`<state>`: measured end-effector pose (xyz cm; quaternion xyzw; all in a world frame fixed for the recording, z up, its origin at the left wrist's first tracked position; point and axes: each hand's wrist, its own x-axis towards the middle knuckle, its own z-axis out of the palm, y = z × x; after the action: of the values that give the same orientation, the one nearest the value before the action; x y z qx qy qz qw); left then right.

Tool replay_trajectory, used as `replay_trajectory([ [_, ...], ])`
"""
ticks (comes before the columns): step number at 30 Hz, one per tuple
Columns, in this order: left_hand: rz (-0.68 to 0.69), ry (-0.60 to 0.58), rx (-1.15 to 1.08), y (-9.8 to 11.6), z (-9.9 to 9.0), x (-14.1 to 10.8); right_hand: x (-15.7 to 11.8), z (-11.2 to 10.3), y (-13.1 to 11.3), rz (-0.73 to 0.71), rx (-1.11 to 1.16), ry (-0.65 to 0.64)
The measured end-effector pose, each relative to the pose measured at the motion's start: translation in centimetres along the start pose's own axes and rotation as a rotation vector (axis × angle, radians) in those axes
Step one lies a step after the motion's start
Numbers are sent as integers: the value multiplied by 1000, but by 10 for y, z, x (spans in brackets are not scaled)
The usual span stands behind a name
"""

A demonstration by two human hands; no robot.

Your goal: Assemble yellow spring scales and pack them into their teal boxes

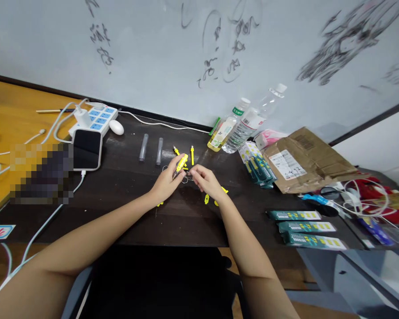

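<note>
My left hand (166,184) is closed around a yellow plastic part (182,163), held at a tilt above the dark table. Just to its right, my right hand (204,180) is pinched, its fingertips at a thin wire (187,179) that curls between the two hands. Beyond the hands lie a yellow rod (192,155) with a metal tip and a second yellow rod (176,150), partly hidden. A small yellow piece (206,199) rests below my right wrist, near other yellow pieces partly covered by the forearm. Two clear tubes (143,147) (159,151) lie to the left.
At left are a phone (87,149), a power strip (101,118) and cables. Bottles (228,128) stand along the whiteboard. On the right lie green boxes (257,165), a cardboard parcel (306,159) and three narrow green packs (307,227). The table's front edge is close to me.
</note>
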<state>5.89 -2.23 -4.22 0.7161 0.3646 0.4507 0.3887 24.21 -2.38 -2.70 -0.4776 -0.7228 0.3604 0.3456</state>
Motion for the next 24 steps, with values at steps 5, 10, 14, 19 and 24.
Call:
replay_trajectory([
  [5,51,-64,184,-1,2,-4,0,0,-3,-135,-254,149],
  [10,-28,-133,221,-2,6,-6,-3,0,-6,-150,-374,152],
  [14,-51,-137,229,0,6,-5,-5,-1,-9,-151,-508,110],
  [19,-169,-172,233,6,4,-5,-7,0,-8,-102,-769,167],
  [24,-197,-198,242,7,4,-5,-5,1,-1,-134,-853,182],
])
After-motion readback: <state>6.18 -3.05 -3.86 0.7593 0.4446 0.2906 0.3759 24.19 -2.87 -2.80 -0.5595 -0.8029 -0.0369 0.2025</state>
